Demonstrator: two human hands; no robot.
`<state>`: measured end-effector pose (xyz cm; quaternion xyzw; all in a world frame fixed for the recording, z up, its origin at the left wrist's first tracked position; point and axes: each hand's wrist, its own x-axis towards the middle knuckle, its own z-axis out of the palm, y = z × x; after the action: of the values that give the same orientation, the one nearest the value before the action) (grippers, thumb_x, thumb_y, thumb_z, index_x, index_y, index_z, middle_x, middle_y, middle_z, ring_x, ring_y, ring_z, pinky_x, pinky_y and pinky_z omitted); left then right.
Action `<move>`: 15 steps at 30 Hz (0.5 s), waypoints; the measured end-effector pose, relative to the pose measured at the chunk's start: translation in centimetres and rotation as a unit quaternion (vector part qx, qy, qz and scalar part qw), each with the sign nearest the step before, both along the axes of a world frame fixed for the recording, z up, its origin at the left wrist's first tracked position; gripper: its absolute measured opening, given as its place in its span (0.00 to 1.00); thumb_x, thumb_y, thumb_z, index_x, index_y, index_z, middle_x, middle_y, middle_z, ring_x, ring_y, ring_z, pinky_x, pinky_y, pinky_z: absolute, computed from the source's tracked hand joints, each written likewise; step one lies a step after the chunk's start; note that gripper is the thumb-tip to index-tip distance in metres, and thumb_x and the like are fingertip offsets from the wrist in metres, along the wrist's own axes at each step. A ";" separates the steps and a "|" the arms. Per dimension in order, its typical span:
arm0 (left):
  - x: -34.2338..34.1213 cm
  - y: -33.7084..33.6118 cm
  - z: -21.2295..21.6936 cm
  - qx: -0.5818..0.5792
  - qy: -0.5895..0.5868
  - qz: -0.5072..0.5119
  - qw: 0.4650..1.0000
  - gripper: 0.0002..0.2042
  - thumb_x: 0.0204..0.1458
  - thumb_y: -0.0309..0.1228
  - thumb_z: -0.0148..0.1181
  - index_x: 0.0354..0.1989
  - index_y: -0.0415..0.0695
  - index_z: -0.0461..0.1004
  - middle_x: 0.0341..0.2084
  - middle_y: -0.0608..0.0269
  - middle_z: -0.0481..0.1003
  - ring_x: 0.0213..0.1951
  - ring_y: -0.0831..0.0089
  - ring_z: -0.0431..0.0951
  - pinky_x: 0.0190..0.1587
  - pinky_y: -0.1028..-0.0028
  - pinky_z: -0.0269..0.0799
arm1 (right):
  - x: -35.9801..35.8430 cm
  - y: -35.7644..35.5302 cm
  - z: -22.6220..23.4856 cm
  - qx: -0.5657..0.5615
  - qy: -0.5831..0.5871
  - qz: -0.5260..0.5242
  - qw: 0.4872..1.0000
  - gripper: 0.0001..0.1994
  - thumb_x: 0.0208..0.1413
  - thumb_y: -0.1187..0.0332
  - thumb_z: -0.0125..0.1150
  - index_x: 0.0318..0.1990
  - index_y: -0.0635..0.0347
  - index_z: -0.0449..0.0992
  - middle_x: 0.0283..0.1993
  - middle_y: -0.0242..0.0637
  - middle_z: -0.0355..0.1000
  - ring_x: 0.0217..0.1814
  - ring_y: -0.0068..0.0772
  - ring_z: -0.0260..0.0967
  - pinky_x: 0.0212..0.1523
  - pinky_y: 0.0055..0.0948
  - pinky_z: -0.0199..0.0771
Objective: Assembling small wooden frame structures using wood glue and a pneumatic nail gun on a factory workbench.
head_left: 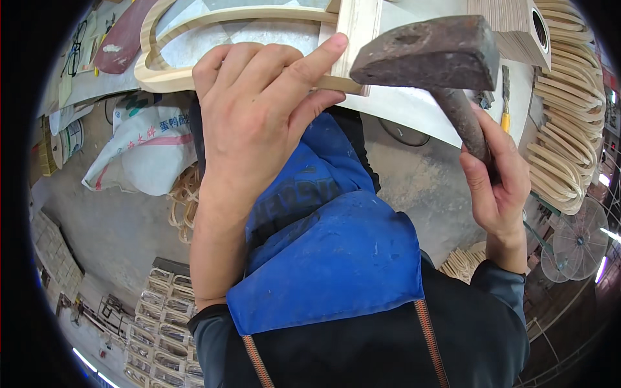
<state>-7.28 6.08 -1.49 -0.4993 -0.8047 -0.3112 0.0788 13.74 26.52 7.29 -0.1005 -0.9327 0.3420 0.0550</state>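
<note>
Because the hammer hangs with its rusty head just beside the fingertips of the left hand, the likeliest mishap is a struck finger. The right hand is closed around the dark handle low down, well below the head, so a swing would have reach but less control. The head sits over the near edge of the workbench, close to the flat wooden slat. The left hand grips the curved wooden frame where it meets that slat, fingers wrapped over the rim and the index finger stretched along the slat's edge. A glancing blow could also dent or split the pale wood, or knock the joint out of line, since only one hand steadies the frame against the bench.

Whether a nail or pin stands at the joint cannot be told; the left fingers and the hammer head cover that spot. The underside of the frame and the left thumb are hidden. The far part of the frame runs out of the picture at the top. A stack of bent wooden strips on the right bends with the lens, and its count is unclear. A white sack lies on the dusty floor below the bench, and the blue apron blocks whatever lies directly under the hands.
</note>
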 end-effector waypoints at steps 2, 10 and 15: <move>0.0 0.0 -0.2 0.004 0.003 0.004 1.000 0.24 0.45 0.37 0.75 0.55 0.57 0.84 0.35 0.79 0.77 0.39 0.77 0.71 0.55 0.71 0.59 | -0.1 0.1 0.1 0.020 0.004 0.014 1.000 0.27 0.57 0.80 0.61 0.66 0.68 0.71 0.51 0.44 0.78 0.36 0.32 0.72 0.39 0.23 0.72; 0.2 0.3 -0.3 0.008 0.010 0.005 1.000 0.23 0.44 0.37 0.75 0.53 0.57 0.85 0.35 0.80 0.77 0.38 0.77 0.71 0.54 0.73 0.58 | 0.0 0.2 0.5 0.101 -0.079 0.030 0.991 0.27 0.56 0.82 0.61 0.66 0.69 0.72 0.60 0.50 0.77 0.39 0.33 0.76 0.42 0.24 0.75; 0.3 0.1 -0.5 0.021 0.017 0.009 1.000 0.21 0.44 0.37 0.75 0.50 0.55 0.85 0.35 0.79 0.77 0.38 0.77 0.71 0.53 0.72 0.58 | -0.2 0.4 0.2 0.113 0.075 0.054 0.989 0.28 0.55 0.83 0.62 0.66 0.69 0.72 0.47 0.43 0.80 0.30 0.28 0.67 0.33 0.23 0.70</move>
<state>-6.99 6.14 -1.98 -0.4957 -0.8010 -0.3184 0.1058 13.50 26.89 7.51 -0.0173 -0.9628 0.2431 0.1169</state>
